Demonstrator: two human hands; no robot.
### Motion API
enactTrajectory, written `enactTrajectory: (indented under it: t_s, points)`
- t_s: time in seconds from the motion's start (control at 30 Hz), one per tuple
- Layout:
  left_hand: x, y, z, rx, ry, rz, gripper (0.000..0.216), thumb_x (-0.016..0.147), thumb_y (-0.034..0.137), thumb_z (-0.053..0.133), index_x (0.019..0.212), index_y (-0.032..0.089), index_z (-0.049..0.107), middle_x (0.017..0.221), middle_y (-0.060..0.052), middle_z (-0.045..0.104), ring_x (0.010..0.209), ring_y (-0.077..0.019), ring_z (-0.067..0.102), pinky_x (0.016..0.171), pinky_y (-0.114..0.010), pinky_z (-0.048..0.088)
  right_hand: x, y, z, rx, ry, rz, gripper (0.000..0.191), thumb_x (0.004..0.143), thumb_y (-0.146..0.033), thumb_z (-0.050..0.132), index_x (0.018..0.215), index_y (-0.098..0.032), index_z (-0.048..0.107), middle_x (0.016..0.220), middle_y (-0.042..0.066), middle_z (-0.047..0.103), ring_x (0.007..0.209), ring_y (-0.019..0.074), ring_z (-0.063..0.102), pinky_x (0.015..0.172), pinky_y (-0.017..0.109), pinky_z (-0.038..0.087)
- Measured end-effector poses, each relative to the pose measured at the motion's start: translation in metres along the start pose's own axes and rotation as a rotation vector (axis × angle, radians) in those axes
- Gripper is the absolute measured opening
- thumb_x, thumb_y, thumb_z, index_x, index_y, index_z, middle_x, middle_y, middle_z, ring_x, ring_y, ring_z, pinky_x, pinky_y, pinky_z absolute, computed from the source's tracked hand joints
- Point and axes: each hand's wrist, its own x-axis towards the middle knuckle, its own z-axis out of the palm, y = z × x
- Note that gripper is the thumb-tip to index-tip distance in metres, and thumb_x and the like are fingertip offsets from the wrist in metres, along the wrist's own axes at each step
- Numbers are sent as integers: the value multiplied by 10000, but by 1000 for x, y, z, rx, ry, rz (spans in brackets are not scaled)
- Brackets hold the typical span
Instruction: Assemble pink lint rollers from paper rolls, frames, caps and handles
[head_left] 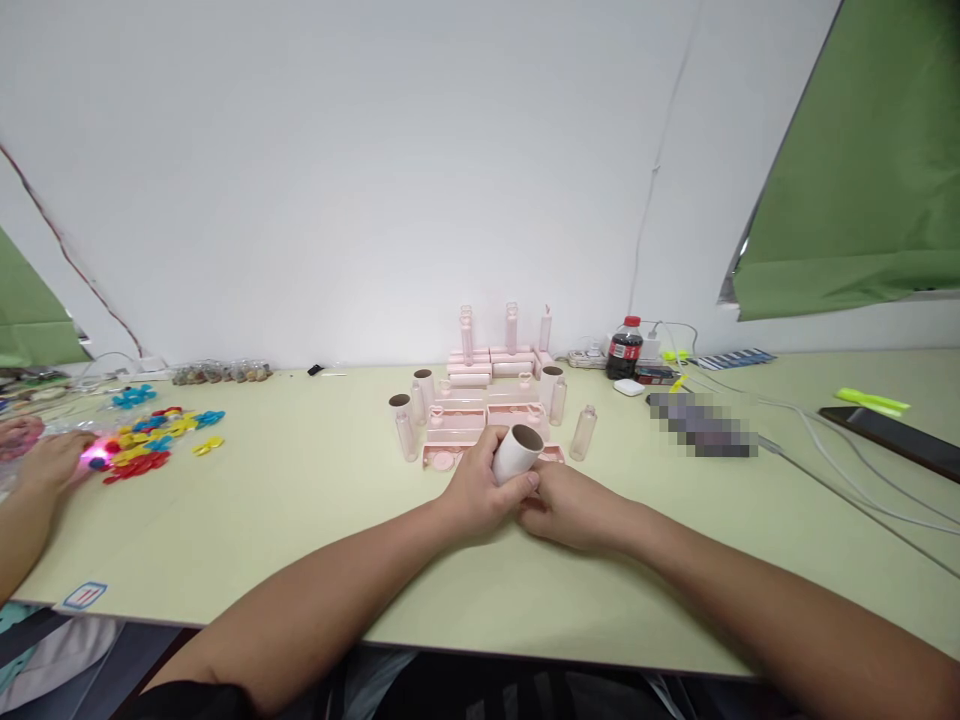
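Observation:
My left hand (478, 488) is wrapped round a white cardboard tube (514, 456), its brown open end tilted up. Against the tube's lower right side, my right hand (564, 505) is closed with curled fingers; what they grip, if anything, is hidden. Just beyond my hands are pink trays (454, 420) in rows, partly covered by my fingers. A clear pink bottle (583, 434) stands to their right, and another pink bottle (406, 436) to their left. More cardboard tubes stand upright at the left (400, 402) and right (553, 374) of the trays.
Pink bottles (511, 330) stand on pink boxes (510, 362) by the wall. At right are a cola bottle (625, 350), white cables (817, 440) and a dark phone (892, 438). Far left, another person's hand (56, 462) is near colourful plastic pieces (154, 440).

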Motion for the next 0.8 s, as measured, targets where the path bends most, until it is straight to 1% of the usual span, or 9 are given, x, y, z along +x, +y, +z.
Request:
enactTrajectory:
  t_s: [0.13, 0.2, 0.27, 0.33, 0.4, 0.47, 0.57, 0.67, 0.8]
  points:
    - [1, 3, 0, 23, 71, -68, 381, 788, 358, 653, 1105, 224, 491, 1012, -16, 617, 887, -194, 580, 748, -310, 463, 3, 0, 0, 26, -18, 33, 60, 729, -128, 520, 713, -183, 504, 663, -14, 548, 590, 123, 478, 510, 234, 306]
    - [2, 4, 1, 24, 120, -98, 368, 800, 362, 639, 1104, 223, 486, 999, -16, 610, 876, -192, 575, 740, -309, 459, 5, -1, -1, 75, 40, 37, 101, 733, -139, 515, 664, -189, 461, 619, -30, 506, 573, 116, 444, 510, 235, 296]
    - [3, 3, 0, 18, 164, -116, 358, 814, 369, 627, 1102, 217, 478, 993, -20, 603, 872, -191, 572, 737, -308, 454, 7, -2, -3, 168, 172, 51, 149, 762, -179, 525, 639, -195, 442, 607, -31, 503, 574, 118, 444, 522, 240, 318]
    - [5, 3, 0, 15, 193, -127, 357, 821, 394, 624, 1087, 207, 477, 985, -26, 599, 868, -193, 569, 733, -308, 449, 8, -3, -6, 296, 348, 80, 205, 800, -259, 555, 635, -202, 447, 581, -32, 500, 554, 122, 454, 519, 248, 347]
    - [6, 4, -1, 20, 202, -137, 361, 822, 421, 625, 1071, 199, 485, 978, -31, 600, 869, -198, 567, 732, -310, 446, 8, -2, -8, 435, 519, 77, 233, 830, -337, 571, 662, -208, 473, 562, -32, 504, 530, 127, 474, 512, 256, 382]
    - [5, 4, -1, 24, 180, -136, 365, 821, 432, 627, 1071, 199, 499, 991, -34, 606, 883, -203, 569, 738, -313, 445, 7, -1, -10, 526, 651, 38, 207, 849, -367, 569, 724, -210, 520, 588, -25, 533, 541, 136, 512, 529, 266, 426]
    - [4, 5, 0, 34, 122, -125, 383, 810, 439, 638, 1093, 211, 515, 1021, -32, 624, 898, -210, 578, 752, -322, 448, 6, -1, -11, 501, 788, -26, 161, 856, -369, 583, 825, -211, 582, 746, 13, 618, 636, 152, 572, 579, 275, 476]
    - [3, 6, 0, 48, 99, -117, 384, 813, 437, 632, 1106, 217, 520, 1031, -30, 633, 907, -213, 584, 761, -328, 450, 5, -1, -12, 402, 836, -90, 194, 881, -396, 579, 852, -208, 616, 917, 54, 656, 749, 168, 608, 642, 284, 510]
    - [4, 6, -1, 62, 105, -119, 374, 811, 418, 632, 1108, 216, 527, 1031, -26, 639, 905, -211, 588, 757, -323, 451, 4, -1, -16, 352, 857, -104, 242, 905, -440, 569, 880, -206, 628, 908, 59, 666, 769, 177, 623, 679, 299, 529]
